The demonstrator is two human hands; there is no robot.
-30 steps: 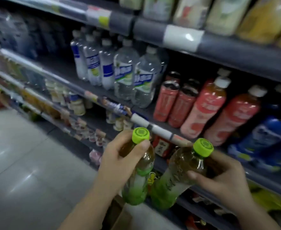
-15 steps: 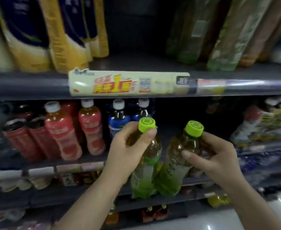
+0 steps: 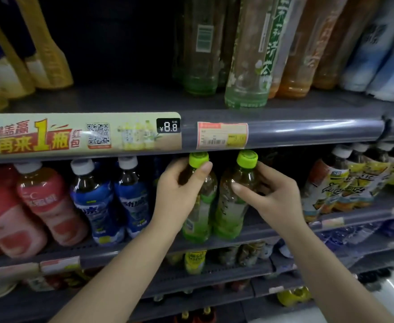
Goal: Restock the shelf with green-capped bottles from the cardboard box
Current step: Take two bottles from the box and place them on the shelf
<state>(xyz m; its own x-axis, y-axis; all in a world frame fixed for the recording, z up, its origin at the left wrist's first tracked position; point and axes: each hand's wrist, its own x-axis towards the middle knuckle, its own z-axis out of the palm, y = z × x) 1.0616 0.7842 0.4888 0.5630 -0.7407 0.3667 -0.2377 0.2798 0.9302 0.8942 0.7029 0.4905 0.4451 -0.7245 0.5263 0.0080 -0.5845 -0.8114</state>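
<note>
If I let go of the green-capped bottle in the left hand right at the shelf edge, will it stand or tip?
The left bottle looks full, so probably heavy enough to stand. It is tall and narrow, and its base sits near the shelf lip, so a nudge may topple it. The left hand grips high, near the cap; the smooth plastic may slip.

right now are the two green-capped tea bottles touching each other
Cannot tell. In the head view the left bottle and right bottle stand side by side with lower bodies meeting visually, but no clear gap or contact shows.

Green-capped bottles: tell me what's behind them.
Behind the two bottles held by the hands, only a dark shelf gap shows; deeper stock cannot be seen.
</note>
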